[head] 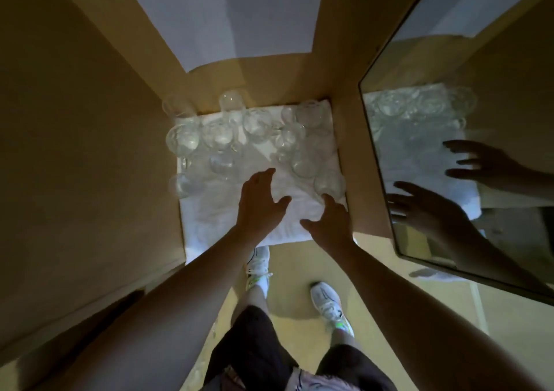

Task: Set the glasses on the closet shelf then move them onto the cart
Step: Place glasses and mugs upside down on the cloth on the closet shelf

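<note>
Your clear, colourless drinking glasses (221, 138) stand on a plain white, wrinkled cloth (227, 219) that covers the closet shelf. Tan, unpatterned wooden panels (75, 150) wall the closet at 9 o'clock. At 12 o'clock you see a pale grey-white rectangular panel (227, 15). A dark-tinted mirrored door (494, 180) at 3 o'clock repeats the white and tan. At 6 o'clock, your white sneakers (328, 302) show neon-green accents above black shorts (251, 348).
</note>
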Motion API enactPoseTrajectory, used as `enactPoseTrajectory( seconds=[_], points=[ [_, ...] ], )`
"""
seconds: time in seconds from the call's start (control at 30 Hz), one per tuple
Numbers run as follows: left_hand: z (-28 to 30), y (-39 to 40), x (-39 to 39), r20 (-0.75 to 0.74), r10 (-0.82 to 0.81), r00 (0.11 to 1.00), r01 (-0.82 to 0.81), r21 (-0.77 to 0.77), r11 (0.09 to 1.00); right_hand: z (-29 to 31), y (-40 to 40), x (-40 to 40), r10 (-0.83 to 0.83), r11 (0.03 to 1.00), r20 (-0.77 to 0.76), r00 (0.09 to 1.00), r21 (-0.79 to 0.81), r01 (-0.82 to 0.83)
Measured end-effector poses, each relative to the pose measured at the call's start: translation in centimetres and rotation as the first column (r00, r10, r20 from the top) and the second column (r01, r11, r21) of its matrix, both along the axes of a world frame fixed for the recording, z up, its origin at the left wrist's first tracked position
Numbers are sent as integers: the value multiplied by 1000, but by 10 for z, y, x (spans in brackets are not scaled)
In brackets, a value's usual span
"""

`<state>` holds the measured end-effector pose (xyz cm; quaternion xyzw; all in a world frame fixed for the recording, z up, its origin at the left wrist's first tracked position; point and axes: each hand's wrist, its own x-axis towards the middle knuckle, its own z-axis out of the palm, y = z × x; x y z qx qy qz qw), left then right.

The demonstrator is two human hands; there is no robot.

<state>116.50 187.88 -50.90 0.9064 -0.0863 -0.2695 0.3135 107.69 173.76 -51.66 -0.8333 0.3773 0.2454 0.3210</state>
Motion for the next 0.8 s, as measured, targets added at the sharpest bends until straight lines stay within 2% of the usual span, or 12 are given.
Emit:
enactPoseTrajectory(
  seconds=[0.17,0.33,0.67,0.8],
  points=[
    [-43,-13,11,-55,-65,996,66,19,998,-33,-13,4,-199,980,11,980,0,199],
    [-84,-28,23,-57,-59,997,60,14,998,-73,-28,7,-380,924,99,920,-12,382],
    [-166,-59,75,-12,-94,996,94,44,995,-149,-52,14,-495,861,227,838,0,509],
    [-180,-66,78,-17,-109,994,109,-20,994,-163,-53,14,-528,838,307,792,36,544]
  ],
)
